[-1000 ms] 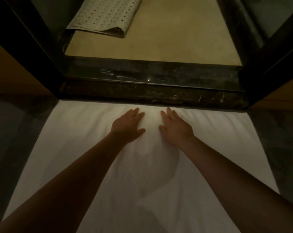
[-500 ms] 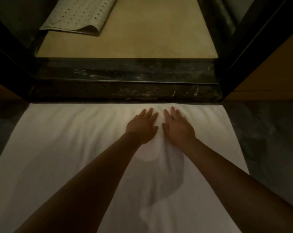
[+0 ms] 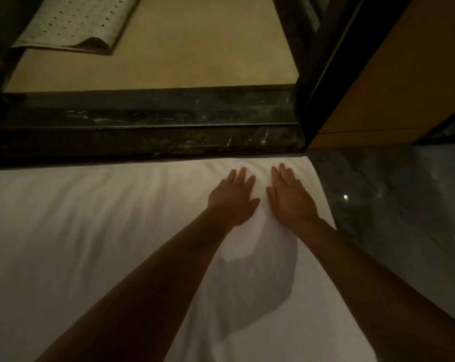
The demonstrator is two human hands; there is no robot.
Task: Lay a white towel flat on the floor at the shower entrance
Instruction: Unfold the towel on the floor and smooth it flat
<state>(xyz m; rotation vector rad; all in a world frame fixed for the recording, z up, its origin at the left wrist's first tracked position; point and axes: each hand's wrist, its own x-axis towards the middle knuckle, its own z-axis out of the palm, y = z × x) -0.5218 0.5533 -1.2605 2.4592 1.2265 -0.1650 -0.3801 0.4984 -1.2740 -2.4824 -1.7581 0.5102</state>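
**Now both palms flat on the towel**

The white towel (image 3: 90, 244) lies spread on the floor, its far edge against the dark stone step (image 3: 156, 121) at the shower entrance. My left hand (image 3: 233, 202) and right hand (image 3: 290, 199) press it side by side near its far right corner, fingers straight, gripping nothing. Past the step, a holed mat (image 3: 72, 22) lies on the tan shower floor (image 3: 182, 56)

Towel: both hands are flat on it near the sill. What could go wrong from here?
1. The left hand and right hand press side by side near the far right corner of the towel; pushing forward could bunch its edge against the sill.
2. Faint ripples run across the towel left of the hands; stopping here might leave it not quite flat.
3. The floor beside it looks glossy, so the towel may slide when stepped on.
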